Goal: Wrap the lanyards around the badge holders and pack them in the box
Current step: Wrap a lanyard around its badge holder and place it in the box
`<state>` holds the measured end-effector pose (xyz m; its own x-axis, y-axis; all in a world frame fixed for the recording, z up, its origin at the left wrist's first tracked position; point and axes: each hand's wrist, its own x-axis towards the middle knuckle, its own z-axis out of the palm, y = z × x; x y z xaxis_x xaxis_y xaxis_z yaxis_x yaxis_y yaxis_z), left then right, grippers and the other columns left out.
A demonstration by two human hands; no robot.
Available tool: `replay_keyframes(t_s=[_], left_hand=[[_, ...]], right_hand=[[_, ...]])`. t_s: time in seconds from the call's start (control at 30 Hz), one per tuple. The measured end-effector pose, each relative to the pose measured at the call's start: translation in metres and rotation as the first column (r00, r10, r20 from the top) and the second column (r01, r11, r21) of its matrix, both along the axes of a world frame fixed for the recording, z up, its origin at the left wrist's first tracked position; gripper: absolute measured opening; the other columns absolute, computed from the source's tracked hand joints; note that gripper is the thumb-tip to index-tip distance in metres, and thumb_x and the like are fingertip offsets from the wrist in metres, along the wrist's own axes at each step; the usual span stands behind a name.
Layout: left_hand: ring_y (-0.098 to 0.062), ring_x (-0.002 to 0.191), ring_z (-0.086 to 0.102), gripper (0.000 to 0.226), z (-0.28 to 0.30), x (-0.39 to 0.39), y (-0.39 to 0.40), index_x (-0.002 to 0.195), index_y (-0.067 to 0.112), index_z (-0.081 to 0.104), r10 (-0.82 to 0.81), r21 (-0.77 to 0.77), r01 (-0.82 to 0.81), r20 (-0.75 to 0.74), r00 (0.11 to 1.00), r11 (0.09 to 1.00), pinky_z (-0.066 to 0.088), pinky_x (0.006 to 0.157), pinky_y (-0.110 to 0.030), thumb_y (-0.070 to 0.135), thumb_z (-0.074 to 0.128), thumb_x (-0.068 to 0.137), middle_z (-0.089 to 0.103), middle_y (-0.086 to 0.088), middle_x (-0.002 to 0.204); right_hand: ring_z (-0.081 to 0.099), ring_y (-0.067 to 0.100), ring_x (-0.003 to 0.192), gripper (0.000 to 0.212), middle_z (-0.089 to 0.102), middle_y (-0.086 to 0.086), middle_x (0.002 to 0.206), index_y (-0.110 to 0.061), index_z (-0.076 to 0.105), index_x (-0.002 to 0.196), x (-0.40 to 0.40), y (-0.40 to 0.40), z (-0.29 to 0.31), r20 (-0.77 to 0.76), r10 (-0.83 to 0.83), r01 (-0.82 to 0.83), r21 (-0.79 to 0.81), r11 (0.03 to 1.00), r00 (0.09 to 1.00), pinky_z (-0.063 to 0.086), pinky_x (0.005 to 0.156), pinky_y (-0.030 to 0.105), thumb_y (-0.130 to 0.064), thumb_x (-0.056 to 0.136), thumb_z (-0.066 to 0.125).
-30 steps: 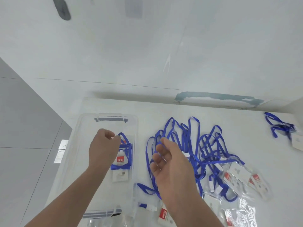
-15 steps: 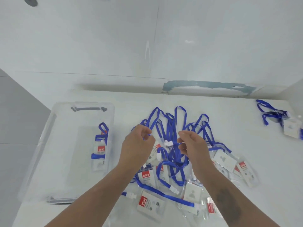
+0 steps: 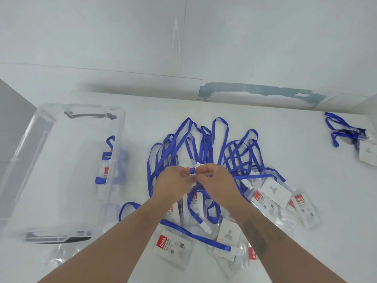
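A tangle of blue lanyards [image 3: 204, 144] with several clear badge holders [image 3: 174, 245] lies in the middle of the white table. Above the pile, my left hand [image 3: 170, 183] and my right hand [image 3: 216, 180] meet, both pinching the white clip end of one blue lanyard [image 3: 192, 170]. The holder attached to it is hidden behind my hands. A clear plastic box [image 3: 40, 160] stands at the left. One wrapped badge holder [image 3: 107, 166] lies inside it against the right wall.
Another lanyard with a badge holder [image 3: 350, 135] lies apart at the far right of the table. The wall [image 3: 183, 48] runs along the back edge. Grey floor shows beyond the table's left edge.
My left hand left the box, where the wrapped holder stays. Both hands moved over the pile, came together and took hold of one lanyard's clip end.
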<state>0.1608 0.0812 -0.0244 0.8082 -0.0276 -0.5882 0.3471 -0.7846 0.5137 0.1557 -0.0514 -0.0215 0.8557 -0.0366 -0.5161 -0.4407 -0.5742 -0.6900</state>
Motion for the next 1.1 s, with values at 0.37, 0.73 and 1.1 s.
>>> replay_keyframes(t_s=[0.37, 0.73, 1.1], left_hand=[[0.005, 0.069, 0.067, 0.013, 0.063, 0.03, 0.012, 0.09, 0.032, 0.07, 0.267, -0.515, -0.22, 0.017, 0.964, 0.828, 0.046, 0.065, -0.015, 0.044, 0.069, 0.086, 0.072, 0.017, 0.074], [-0.02, 0.092, 0.074, 0.013, 0.087, 0.029, 0.033, 0.102, 0.013, 0.072, 0.425, -0.722, -0.446, -0.23, 0.876, 0.529, 0.057, 0.087, -0.04, 0.015, 0.067, 0.091, 0.078, -0.002, 0.098], [-0.017, 0.078, 0.071, 0.017, 0.123, 0.044, 0.019, 0.105, 0.006, 0.071, 0.326, -0.815, -0.382, -0.253, 0.911, 0.435, 0.059, 0.068, -0.023, 0.013, 0.066, 0.09, 0.076, -0.012, 0.096]], right_hand=[[0.063, -0.007, 0.065, 0.015, 0.07, -0.02, 0.073, -0.025, 0.07, 0.093, 0.019, -0.015, 0.054, 0.133, 0.001, -0.029, 0.212, 0.977, 0.991, 0.045, 0.063, 0.009, -0.038, 0.088, 0.07], [0.066, 0.014, 0.068, 0.021, 0.075, 0.003, 0.095, -0.015, 0.072, 0.105, 0.023, -0.043, 0.083, -0.135, -0.378, 0.371, 0.641, 0.672, 0.916, 0.054, 0.072, 0.029, -0.027, 0.096, 0.059], [0.067, 0.021, 0.092, 0.015, 0.072, 0.005, 0.095, -0.025, 0.07, 0.099, 0.018, -0.011, 0.088, 0.203, -0.23, 0.135, 0.395, 0.909, 0.952, 0.056, 0.074, 0.03, -0.032, 0.096, 0.058]])
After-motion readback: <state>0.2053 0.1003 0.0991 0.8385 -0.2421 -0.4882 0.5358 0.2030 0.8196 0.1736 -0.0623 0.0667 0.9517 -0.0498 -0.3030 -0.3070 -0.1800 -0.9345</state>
